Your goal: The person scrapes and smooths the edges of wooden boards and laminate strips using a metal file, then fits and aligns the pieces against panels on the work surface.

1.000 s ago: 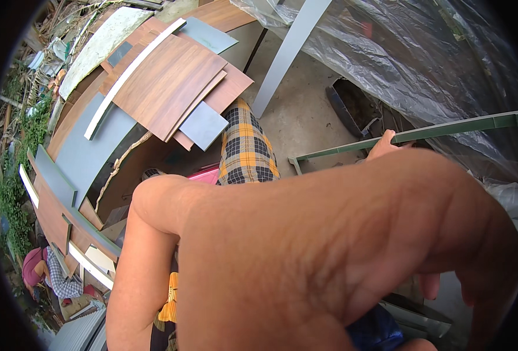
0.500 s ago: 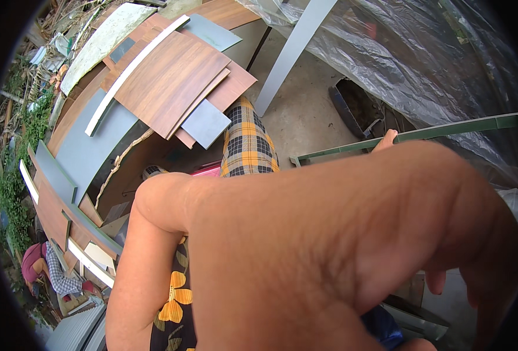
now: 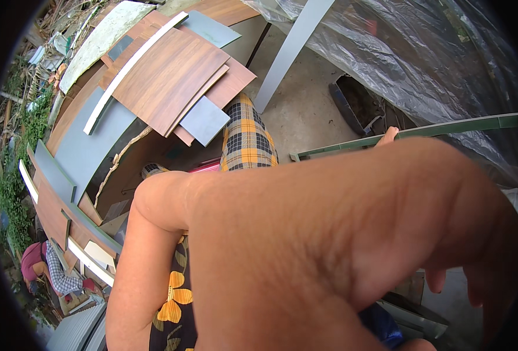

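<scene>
My right hand point(image 3: 388, 222) looms very close in front and fills the lower right half of the picture. Its wrist is bent, and its fingers hang apart at the right edge, partly in shadow, with nothing seen in them. Bent at the elbow, my left arm point(image 3: 145, 251) passes behind it. Only a few fingers of my left hand point(image 3: 389, 137) show beyond, curled over the top edge of a long green-faced strip of board point(image 3: 487, 123). The rest of that hand is hidden.
Wood-grain panels point(image 3: 171, 70) and grey boards point(image 3: 95, 143) are stacked at the upper left, beside my plaid-covered leg point(image 3: 249, 137). A grey strip point(image 3: 291, 55) leans upright. Plastic sheeting point(image 3: 388, 52) and a dark bin point(image 3: 352, 105) lie upper right. Another person point(image 3: 42, 266) bends at the far left.
The view has shifted very slightly. Both hands keep nearly the same place, with my left fingers still on the green strip.
</scene>
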Demonstrator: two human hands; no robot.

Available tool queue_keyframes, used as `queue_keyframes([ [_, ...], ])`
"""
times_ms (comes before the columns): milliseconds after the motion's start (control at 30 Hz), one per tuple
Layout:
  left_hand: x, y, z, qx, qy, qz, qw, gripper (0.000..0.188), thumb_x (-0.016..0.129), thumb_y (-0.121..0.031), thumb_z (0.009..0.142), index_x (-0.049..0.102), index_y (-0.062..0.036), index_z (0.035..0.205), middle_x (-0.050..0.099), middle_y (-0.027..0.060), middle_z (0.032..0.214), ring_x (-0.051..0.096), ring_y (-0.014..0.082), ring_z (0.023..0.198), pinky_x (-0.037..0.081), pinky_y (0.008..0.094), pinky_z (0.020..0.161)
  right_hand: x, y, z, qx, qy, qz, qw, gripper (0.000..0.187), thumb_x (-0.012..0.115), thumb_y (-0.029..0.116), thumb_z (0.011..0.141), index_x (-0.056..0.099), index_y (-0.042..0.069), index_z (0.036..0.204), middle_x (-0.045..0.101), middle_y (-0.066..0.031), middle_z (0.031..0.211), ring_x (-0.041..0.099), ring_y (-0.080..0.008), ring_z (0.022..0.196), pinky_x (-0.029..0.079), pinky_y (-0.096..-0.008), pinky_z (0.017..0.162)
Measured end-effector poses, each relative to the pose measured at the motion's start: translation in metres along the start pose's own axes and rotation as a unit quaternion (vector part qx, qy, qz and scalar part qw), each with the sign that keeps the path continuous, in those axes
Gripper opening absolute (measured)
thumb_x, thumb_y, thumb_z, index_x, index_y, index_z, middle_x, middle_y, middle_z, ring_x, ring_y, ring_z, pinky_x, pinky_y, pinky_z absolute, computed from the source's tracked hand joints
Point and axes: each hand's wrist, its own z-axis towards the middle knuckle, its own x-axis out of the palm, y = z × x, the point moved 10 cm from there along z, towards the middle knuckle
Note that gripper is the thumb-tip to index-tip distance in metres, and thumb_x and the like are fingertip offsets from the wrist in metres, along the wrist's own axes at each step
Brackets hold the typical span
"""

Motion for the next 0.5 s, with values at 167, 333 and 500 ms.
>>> queue_keyframes([
  [167, -0.004, -0.001, 0.002, 0.001, 0.0, 0.009, 1.0, 0.051, 0.056, -0.038, 0.095, 0.057, 0.0054, 0.121, 0.063, 0.0229, 0.111, 0.063, 0.0273, 0.101, 0.049, 0.0344, 0.088, 0.002, -0.005, -0.001, 0.009, 0.008, -0.008, 1.0, 0.047, 0.058, 0.004, 0.072, 0.056, -0.007, 0.118, 0.061, -0.0233, 0.104, 0.055, -0.0425, 0.093, 0.042, -0.0491, 0.088],
  [333, -0.006, 0.0, 0.004, 0.001, 0.001, 0.017, 1.0, 0.051, 0.056, -0.038, 0.095, 0.057, 0.005, 0.122, 0.063, 0.0229, 0.112, 0.062, 0.0274, 0.102, 0.049, 0.0344, 0.088, 0.002, -0.011, -0.002, 0.018, 0.015, -0.018, 1.0, 0.047, 0.058, 0.004, 0.072, 0.056, -0.007, 0.117, 0.061, -0.0232, 0.103, 0.055, -0.0425, 0.093, 0.042, -0.0491, 0.087],
  [500, -0.009, 0.001, 0.006, 0.0, 0.004, 0.026, 1.0, 0.051, 0.056, -0.038, 0.095, 0.057, 0.0047, 0.123, 0.063, 0.023, 0.112, 0.062, 0.0274, 0.103, 0.049, 0.0344, 0.088, 0.004, -0.016, -0.003, 0.028, 0.021, -0.026, 0.999, 0.047, 0.058, 0.004, 0.072, 0.056, -0.007, 0.117, 0.061, -0.0232, 0.103, 0.055, -0.0425, 0.093, 0.042, -0.0491, 0.087],
])
